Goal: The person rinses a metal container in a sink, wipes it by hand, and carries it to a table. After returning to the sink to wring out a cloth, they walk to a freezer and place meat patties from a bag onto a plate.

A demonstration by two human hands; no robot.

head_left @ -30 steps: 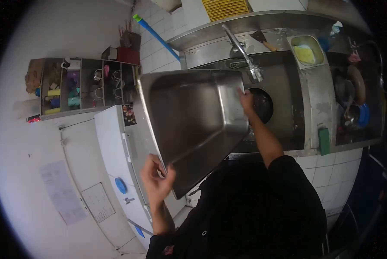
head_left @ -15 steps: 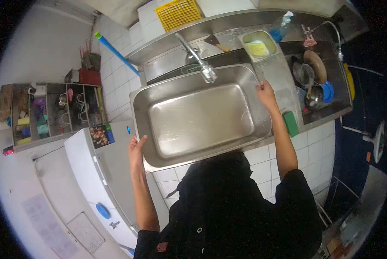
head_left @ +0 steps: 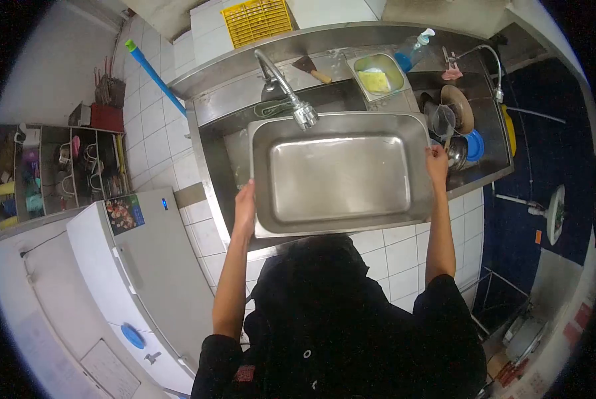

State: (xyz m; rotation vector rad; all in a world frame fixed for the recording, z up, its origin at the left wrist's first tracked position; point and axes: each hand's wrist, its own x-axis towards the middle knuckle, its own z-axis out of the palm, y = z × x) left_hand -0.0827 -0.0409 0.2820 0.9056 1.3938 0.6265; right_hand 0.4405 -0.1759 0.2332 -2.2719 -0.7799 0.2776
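Note:
A large rectangular stainless steel pan (head_left: 341, 179) is held level over the sink (head_left: 221, 126). My left hand (head_left: 245, 203) grips its left rim, and my right hand (head_left: 436, 165) is closed round the right rim. The inside looks wet and shiny, with nothing lying in it. Just over the pan's back edge hangs the head of a flexible metal faucet (head_left: 304, 114). Behind the pan a glass or clear item (head_left: 273, 108) shows in part in the left basin. The pan hides much of the sink and the counter between the basins.
A small steel pan with a yellow sponge (head_left: 376, 81), a soap bottle (head_left: 414, 50) and a scraper (head_left: 311, 68) stand along the back ledge. Bowls and a blue lid (head_left: 474, 145) fill the right basin. A fridge (head_left: 148, 266) stands at the left.
The pan has moved right in both hands and turned nearly straight, uncovering the left part of the sink. It now covers the counter where a green sponge lay. The view has shifted slightly.

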